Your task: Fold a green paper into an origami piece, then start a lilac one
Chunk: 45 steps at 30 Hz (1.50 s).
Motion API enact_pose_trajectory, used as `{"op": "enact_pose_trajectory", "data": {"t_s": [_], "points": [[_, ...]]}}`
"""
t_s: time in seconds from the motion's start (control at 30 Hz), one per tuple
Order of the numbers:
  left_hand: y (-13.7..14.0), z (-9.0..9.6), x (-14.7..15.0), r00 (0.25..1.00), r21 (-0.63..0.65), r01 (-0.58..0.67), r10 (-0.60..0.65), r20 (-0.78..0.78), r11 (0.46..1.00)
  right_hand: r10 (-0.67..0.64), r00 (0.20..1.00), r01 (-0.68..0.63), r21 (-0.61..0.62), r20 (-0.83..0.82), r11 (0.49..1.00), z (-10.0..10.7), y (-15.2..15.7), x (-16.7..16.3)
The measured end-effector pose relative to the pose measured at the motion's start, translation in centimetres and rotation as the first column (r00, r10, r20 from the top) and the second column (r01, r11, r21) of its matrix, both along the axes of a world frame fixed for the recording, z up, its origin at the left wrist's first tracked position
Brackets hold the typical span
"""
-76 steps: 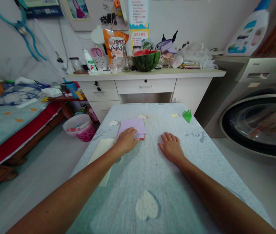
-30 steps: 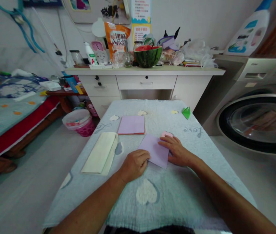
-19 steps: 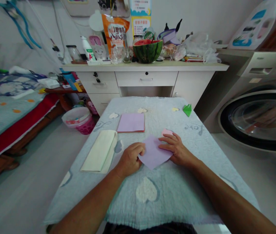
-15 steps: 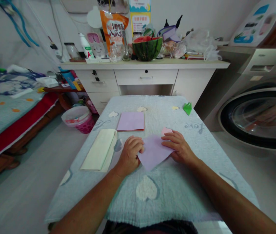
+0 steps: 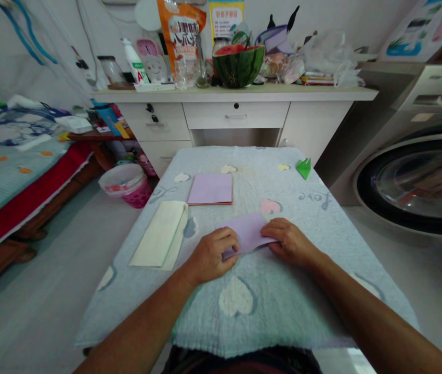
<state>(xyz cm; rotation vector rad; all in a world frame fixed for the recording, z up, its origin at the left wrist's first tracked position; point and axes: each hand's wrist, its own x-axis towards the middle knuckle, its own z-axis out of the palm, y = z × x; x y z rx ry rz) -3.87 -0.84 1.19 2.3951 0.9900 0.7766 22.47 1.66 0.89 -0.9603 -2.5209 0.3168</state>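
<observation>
A sheet of purple paper [image 5: 246, 232] is held between both hands, low over the cloth-covered table, with its near edge bent up. My left hand [image 5: 216, 254] pinches the sheet's left side, thumb below and fingers curled on top. On the right side, my right hand [image 5: 288, 240] grips the paper between thumb and fingers. Beyond my left hand lies a square stack of coloured paper [image 5: 210, 188], purple on top with a red edge beneath. A folded pale-yellow paper [image 5: 159, 236] rests to the left of my left hand.
A small folded green paper piece [image 5: 304, 168] sits at the table's far right corner. The table's cloth [image 5: 205, 322] bears heart prints. Behind stands a white desk [image 5: 236, 111] with a cut watermelon [image 5: 238, 67] on it. A washing machine [image 5: 431, 140] is at right, a pink bin [image 5: 127, 184] at left.
The purple sheet's near corner, which pointed toward me, is now lifted and bent, so the sheet looks narrower. My left hand has shifted slightly right. The view has tilted down a little.
</observation>
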Motion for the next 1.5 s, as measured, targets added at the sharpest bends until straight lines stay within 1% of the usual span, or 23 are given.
{"op": "enact_pose_trajectory", "data": {"t_s": [0.07,0.13,0.3,0.37,0.43,0.5,0.57,0.67,0.73,0.8,0.9,1.03,1.13,1.2,1.3,1.5], "points": [[0.1,0.0,0.0,1.0,-0.059,0.007,-0.008,-0.023,0.998,-0.02,1.0,0.019,-0.07,-0.023,0.997,0.1,-0.1,0.1],[0.3,0.0,0.0,0.999,-0.1,-0.009,0.005,-0.04,0.995,-0.07,0.995,0.058,-0.149,-0.077,0.987,0.3,-0.1,0.2],[0.7,0.4,-0.2,0.995,-0.209,-0.097,0.094,-0.024,0.973,-0.22,0.959,0.152,-0.336,-0.176,0.93,0.6,0.0,0.3],[0.7,0.5,-0.4,0.988,-0.261,-0.151,0.151,-0.021,0.953,-0.255,0.948,0.166,-0.385,-0.191,0.908,0.4,0.1,0.3],[0.7,0.5,-0.6,0.982,-0.342,-0.18,0.186,-0.015,0.922,-0.274,0.941,0.172,-0.415,-0.199,0.894,0.2,0.1,0.3],[0.8,0.3,-0.7,0.981,-0.428,-0.176,0.196,0.003,0.886,-0.289,0.936,0.178,-0.436,-0.203,0.882,0.0,0.1,0.2],[0.8,0.1,-0.7,0.979,-0.473,-0.162,0.2,0.03,0.866,-0.299,0.931,0.178,-0.455,-0.209,0.873,-0.2,0.2,0.2],[0.8,-0.2,-0.4,0.973,-0.46,-0.177,0.226,0.052,0.87,-0.311,0.931,0.196,-0.455,-0.194,0.869,-0.3,0.2,0.2],[0.8,-0.3,-0.3,0.962,-0.441,-0.222,0.268,0.043,0.87,-0.33,0.929,0.233,-0.432,-0.165,0.871,-0.4,0.2,0.1],[0.9,-0.4,-0.2,0.947,-0.409,-0.288,0.322,0.015,0.866,-0.357,0.923,0.272,-0.409,-0.147,0.871,-0.5,0.2,0.0],[1.0,-0.6,-0.1,0.924,-0.339,-0.372,0.38,-0.046,0.864,-0.413,0.897,0.323,-0.405,-0.158,0.855,-0.8,0.3,-0.4],[1.1,-0.8,0.1,0.889,-0.236,-0.458,0.438,-0.134,0.857,-0.49,0.853,0.394,-0.398,-0.177,0.829,-1.3,0.4,-1.0],[1.1,-1.0,0.2,0.862,-0.185,-0.506,0.482,-0.158,0.842,-0.501,0.85,0.416,-0.375,-0.164,0.828,-1.6,0.4,-1.2],[1.2,-1.1,0.2,0.851,-0.175,-0.522,0.497,-0.167,0.835,-0.499,0.856,0.429,-0.354,-0.136,0.831,-1.7,0.4,-1.2],[1.3,-1.2,0.1,0.852,-0.173,-0.519,0.492,-0.176,0.837,-0.507,0.857,0.454,-0.331,-0.09,0.827,-1.9,0.4,-1.3],[1.2,-1.0,0.1,0.847,-0.162,-0.523,0.49,-0.205,0.837,-0.55,0.833,0.51,-0.308,-0.055,0.803,-1.8,0.4,-1.5]]}}
